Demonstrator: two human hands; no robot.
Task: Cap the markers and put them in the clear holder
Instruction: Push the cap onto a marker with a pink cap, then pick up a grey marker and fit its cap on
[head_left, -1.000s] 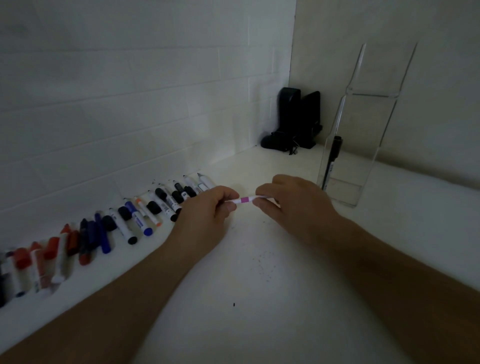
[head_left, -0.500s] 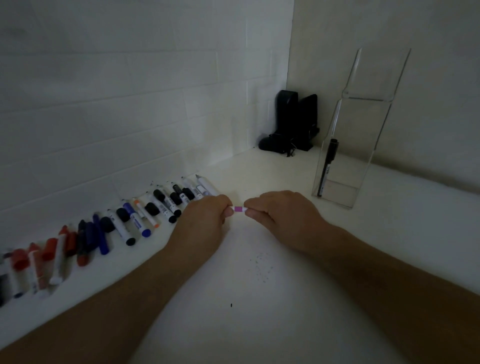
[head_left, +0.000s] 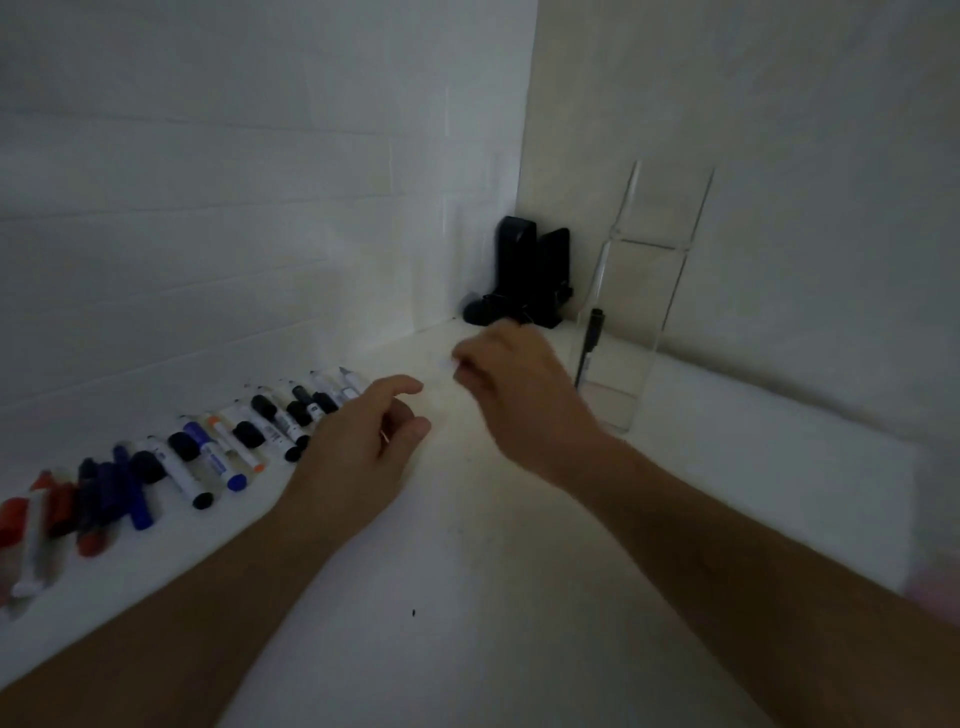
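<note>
1. White tabletop (head_left: 467, 597) fills the near ground, set into a corner of pale walls, and both forearms reach in over it.
2. Left hand (head_left: 363, 447) hangs just above the surface beside the row of loose markers (head_left: 249, 441), fingers loosely curled and apart, nothing visibly held.
3. Right hand (head_left: 514, 384) sits further out, blurred, fingers pinched together on something small and pale at the tips; likely a marker, though I cannot tell for sure.
4. Beyond it stands the clear holder (head_left: 634, 322), one black marker (head_left: 589, 348) already upright inside.
5. Best play, I'd judge: lift over the holder's front lip, point the marker down, release low so it doesn't bounce.
</note>
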